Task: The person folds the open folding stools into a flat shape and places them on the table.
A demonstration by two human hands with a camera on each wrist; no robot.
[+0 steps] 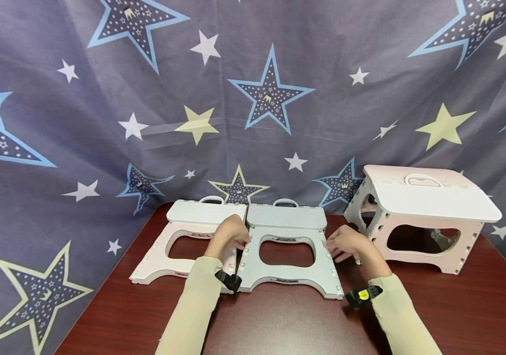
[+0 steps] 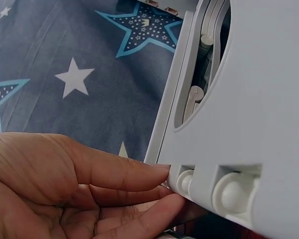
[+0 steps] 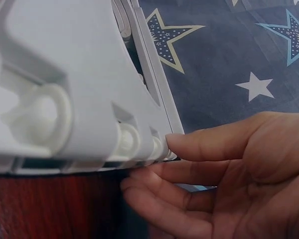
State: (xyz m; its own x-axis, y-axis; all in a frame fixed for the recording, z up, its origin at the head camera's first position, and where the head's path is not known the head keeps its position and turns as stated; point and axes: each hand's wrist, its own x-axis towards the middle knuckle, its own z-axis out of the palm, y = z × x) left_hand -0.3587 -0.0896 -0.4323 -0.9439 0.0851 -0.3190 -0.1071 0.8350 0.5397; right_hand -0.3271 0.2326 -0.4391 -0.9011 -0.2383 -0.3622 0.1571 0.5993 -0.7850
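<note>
A pale blue-grey folding step stool (image 1: 286,217) lies folded flat in the middle of the table, its carry handle toward the curtain. My left hand (image 1: 234,231) pinches its left edge; in the left wrist view the thumb (image 2: 124,172) is at the hinge knobs and the fingers curl below. At the opposite edge my right hand (image 1: 346,241) has the thumb (image 3: 204,145) against the side and fingers reaching underneath, partly hidden. A pink and white folded step stool (image 1: 206,213) lies just left, its right part behind my left hand and sleeve.
An unfolded pink and white step stool (image 1: 435,197) stands upright at the back right, close to my right forearm. A dark red-brown table (image 1: 279,325) carries everything. Behind it hangs a grey-blue curtain (image 1: 324,59) with stars. Each wrist wears a black strapped device.
</note>
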